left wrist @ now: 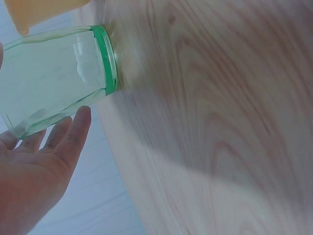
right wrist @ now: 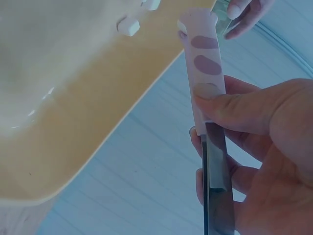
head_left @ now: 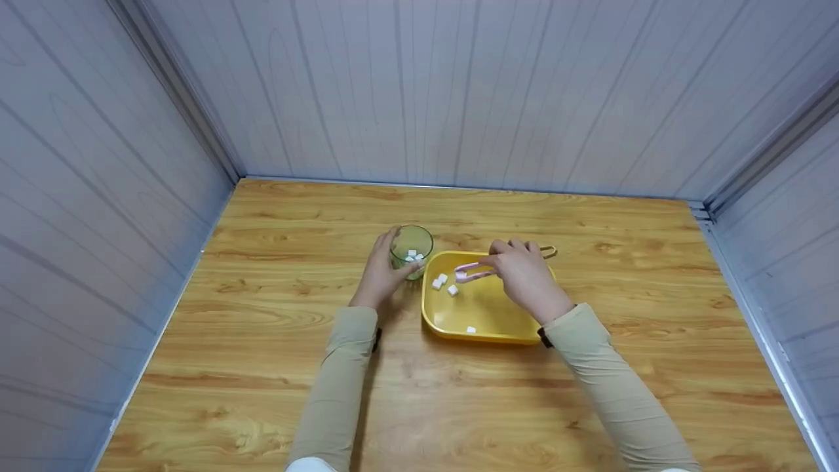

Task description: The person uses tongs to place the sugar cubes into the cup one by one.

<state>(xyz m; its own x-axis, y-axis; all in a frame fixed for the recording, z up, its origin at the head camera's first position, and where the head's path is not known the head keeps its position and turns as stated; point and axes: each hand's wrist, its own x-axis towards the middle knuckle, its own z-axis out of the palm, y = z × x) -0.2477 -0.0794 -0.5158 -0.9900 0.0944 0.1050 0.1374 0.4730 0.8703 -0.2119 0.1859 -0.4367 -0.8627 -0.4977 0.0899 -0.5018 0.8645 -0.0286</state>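
In the head view my left hand holds a green-tinted glass, thumb on the near side and fingers on the far side. The glass stands upright on the table with several white cubes inside. My right hand pinches metal tongs with pink-spotted white tips over a yellow tray. A white cube appears to sit between the tong tips; the right wrist view mostly hides it. Several loose white cubes lie in the tray, mostly toward its left side.
The tray stands just right of the glass on a wood-grain table. Panelled walls close off the back and both sides. The tongs' bent end sticks out past the right hand, above the tray's far right corner.
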